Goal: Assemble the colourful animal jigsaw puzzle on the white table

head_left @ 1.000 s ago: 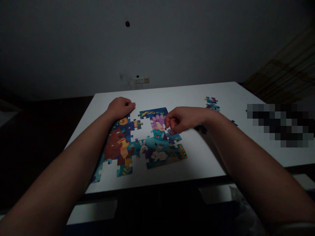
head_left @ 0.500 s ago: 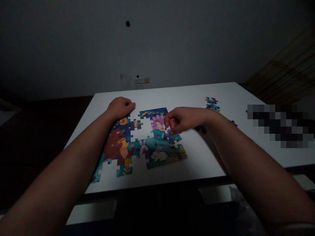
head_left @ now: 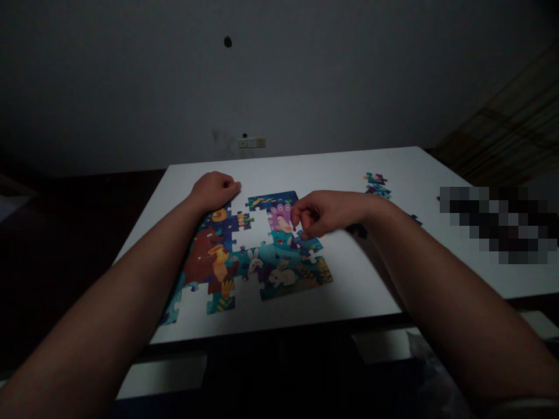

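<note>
A partly joined jigsaw puzzle (head_left: 279, 253) lies on the white table, its picture showing a brown bear, two white rabbits and a purple peacock, with gaps where the tabletop shows through. My left hand (head_left: 215, 191) rests as a loose fist at the puzzle's upper left corner, and no piece shows in it. At the right edge, my right hand (head_left: 321, 210) has its fingers curled, the thumb tip on a blue puzzle piece (head_left: 309, 247). This piece sits slightly askew beside the joined part. The curled fingers hide some of the puzzle around it.
Several loose puzzle pieces (head_left: 376, 185) lie at the back right of the white table (head_left: 301, 169). Darker pieces (head_left: 358, 231) are partly behind my right wrist. A pixelated patch covers the table's right side. Wall sockets (head_left: 251, 142) are beyond the far edge.
</note>
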`<state>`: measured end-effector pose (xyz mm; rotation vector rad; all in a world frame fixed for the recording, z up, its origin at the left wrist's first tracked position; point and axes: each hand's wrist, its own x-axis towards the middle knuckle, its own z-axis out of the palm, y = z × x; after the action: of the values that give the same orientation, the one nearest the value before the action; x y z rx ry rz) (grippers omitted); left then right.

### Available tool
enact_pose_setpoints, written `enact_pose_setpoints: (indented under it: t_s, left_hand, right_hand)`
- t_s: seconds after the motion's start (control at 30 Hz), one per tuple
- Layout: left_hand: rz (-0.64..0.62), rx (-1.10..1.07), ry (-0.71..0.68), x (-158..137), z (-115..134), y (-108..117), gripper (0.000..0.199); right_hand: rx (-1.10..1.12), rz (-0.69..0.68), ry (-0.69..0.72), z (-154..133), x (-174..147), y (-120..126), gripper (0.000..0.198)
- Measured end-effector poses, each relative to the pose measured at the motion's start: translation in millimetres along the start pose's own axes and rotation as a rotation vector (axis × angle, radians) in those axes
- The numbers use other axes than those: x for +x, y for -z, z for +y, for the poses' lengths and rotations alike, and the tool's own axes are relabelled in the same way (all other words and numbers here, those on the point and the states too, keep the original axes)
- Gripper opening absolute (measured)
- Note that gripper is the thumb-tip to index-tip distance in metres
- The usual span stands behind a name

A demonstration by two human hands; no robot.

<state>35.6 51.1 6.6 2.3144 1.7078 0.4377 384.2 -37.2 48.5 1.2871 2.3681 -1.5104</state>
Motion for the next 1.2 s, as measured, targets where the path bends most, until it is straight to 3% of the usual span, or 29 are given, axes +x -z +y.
enact_pose_setpoints:
  t_s: [1.2]
  left_hand:
    - [-0.007, -0.028, 0.015, -1.4, -0.3, -0.5, 0.046]
  right_hand:
    - [-0.018, -0.006, 0.006, -0.1, -0.3, -0.3, 0.044]
